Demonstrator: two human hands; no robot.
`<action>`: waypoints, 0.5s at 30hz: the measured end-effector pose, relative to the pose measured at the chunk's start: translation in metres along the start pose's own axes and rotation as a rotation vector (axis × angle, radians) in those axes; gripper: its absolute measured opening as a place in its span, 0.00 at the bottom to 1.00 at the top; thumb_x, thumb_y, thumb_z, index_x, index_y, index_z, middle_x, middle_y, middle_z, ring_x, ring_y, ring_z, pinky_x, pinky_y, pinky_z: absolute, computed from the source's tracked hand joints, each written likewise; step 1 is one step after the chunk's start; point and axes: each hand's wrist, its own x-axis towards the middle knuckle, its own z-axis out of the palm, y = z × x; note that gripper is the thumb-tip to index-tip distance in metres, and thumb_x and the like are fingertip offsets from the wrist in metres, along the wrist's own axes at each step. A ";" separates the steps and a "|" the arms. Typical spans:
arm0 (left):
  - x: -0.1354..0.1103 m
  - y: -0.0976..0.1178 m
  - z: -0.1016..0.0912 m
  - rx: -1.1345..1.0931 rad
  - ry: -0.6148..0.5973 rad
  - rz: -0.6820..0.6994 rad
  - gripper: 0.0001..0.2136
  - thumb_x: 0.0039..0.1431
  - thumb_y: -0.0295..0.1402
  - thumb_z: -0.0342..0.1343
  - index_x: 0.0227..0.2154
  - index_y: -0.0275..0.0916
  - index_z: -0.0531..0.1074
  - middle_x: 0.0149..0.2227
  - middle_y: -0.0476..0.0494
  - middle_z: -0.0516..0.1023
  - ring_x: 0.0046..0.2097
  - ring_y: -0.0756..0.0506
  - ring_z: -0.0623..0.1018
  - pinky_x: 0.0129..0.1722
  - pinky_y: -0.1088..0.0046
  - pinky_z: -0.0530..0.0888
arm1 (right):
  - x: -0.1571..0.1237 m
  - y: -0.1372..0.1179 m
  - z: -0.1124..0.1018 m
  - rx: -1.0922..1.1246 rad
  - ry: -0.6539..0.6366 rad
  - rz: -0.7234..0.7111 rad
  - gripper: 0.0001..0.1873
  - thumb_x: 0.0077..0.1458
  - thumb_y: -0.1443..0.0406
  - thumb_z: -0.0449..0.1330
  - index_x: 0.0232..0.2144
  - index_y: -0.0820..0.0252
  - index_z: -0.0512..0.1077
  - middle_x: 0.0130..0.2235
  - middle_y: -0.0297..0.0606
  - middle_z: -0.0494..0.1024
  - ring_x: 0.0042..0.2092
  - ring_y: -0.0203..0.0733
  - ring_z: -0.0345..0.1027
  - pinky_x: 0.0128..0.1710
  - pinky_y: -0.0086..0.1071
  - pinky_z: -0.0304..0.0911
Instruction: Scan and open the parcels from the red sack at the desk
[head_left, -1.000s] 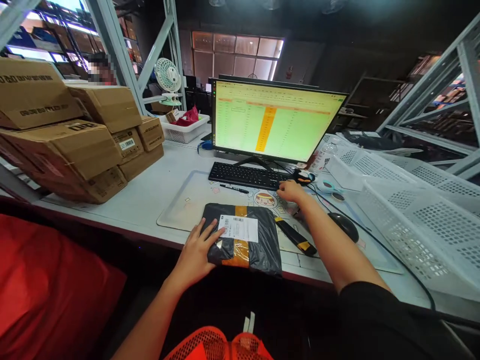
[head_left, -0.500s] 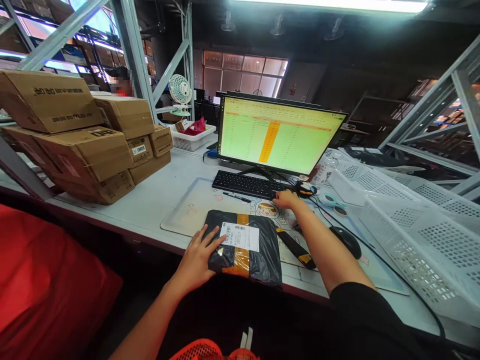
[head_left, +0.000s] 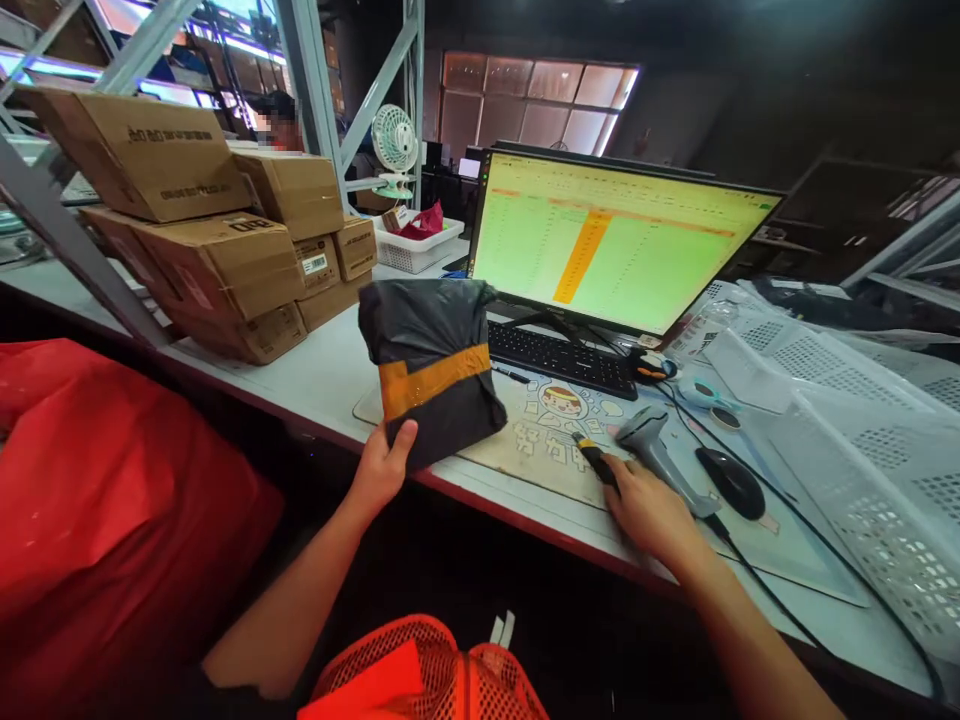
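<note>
My left hand [head_left: 381,475] grips the lower left edge of a black plastic-wrapped parcel [head_left: 439,320], thumb on the near face. The parcel is held up and tilted, showing a side with a band of orange-brown tape; no label is visible on that side. On the desk mat [head_left: 517,450], my right hand [head_left: 651,508] is closed around a black and yellow utility knife [head_left: 592,455], whose front end sticks out past the fingers. Right beside that hand lies a grey barcode scanner [head_left: 660,455] with a cable.
Behind the parcel stand a keyboard [head_left: 562,360] and a lit monitor [head_left: 607,240]. A black mouse [head_left: 731,482] and white perforated baskets [head_left: 862,440] are on the right. Cardboard boxes [head_left: 225,265] are stacked at left, near a red bag [head_left: 112,520] below the desk edge.
My left hand has lifted the parcel and turned its labelled side out of view. My right hand has moved from the keyboard's edge back to the utility knife, uncovering the scanner.
</note>
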 end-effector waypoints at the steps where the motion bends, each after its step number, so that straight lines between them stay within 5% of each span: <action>1: 0.000 0.000 0.001 -0.005 0.047 -0.010 0.28 0.68 0.54 0.49 0.51 0.33 0.77 0.49 0.31 0.82 0.56 0.32 0.80 0.59 0.52 0.76 | -0.003 0.001 0.005 0.027 0.058 0.012 0.27 0.65 0.65 0.51 0.65 0.66 0.66 0.57 0.58 0.76 0.54 0.60 0.74 0.50 0.49 0.70; 4: -0.003 0.002 0.007 -0.022 0.046 -0.001 0.32 0.66 0.60 0.49 0.51 0.33 0.76 0.51 0.31 0.82 0.59 0.33 0.78 0.62 0.53 0.73 | 0.000 -0.007 -0.005 0.283 0.250 -0.059 0.27 0.67 0.62 0.47 0.63 0.67 0.68 0.54 0.56 0.77 0.49 0.55 0.76 0.49 0.47 0.71; 9: -0.017 0.012 0.027 -0.079 -0.032 0.037 0.32 0.67 0.60 0.47 0.52 0.33 0.76 0.52 0.30 0.81 0.60 0.35 0.77 0.63 0.55 0.72 | 0.019 -0.081 -0.082 0.764 0.450 -0.446 0.28 0.70 0.57 0.47 0.68 0.55 0.64 0.37 0.38 0.80 0.32 0.41 0.74 0.40 0.39 0.73; 12: -0.025 0.018 0.034 -0.111 -0.063 0.089 0.31 0.69 0.58 0.47 0.52 0.34 0.77 0.51 0.32 0.82 0.60 0.36 0.77 0.64 0.56 0.70 | 0.031 -0.135 -0.112 0.893 0.478 -0.599 0.26 0.70 0.61 0.47 0.66 0.53 0.67 0.39 0.38 0.82 0.40 0.43 0.77 0.45 0.40 0.74; 15: -0.025 0.017 0.032 -0.127 0.006 0.074 0.31 0.68 0.59 0.46 0.50 0.34 0.77 0.50 0.32 0.82 0.57 0.36 0.79 0.60 0.58 0.73 | 0.027 -0.160 -0.106 0.943 0.434 -0.625 0.27 0.69 0.64 0.46 0.65 0.54 0.69 0.47 0.39 0.82 0.49 0.45 0.77 0.52 0.42 0.74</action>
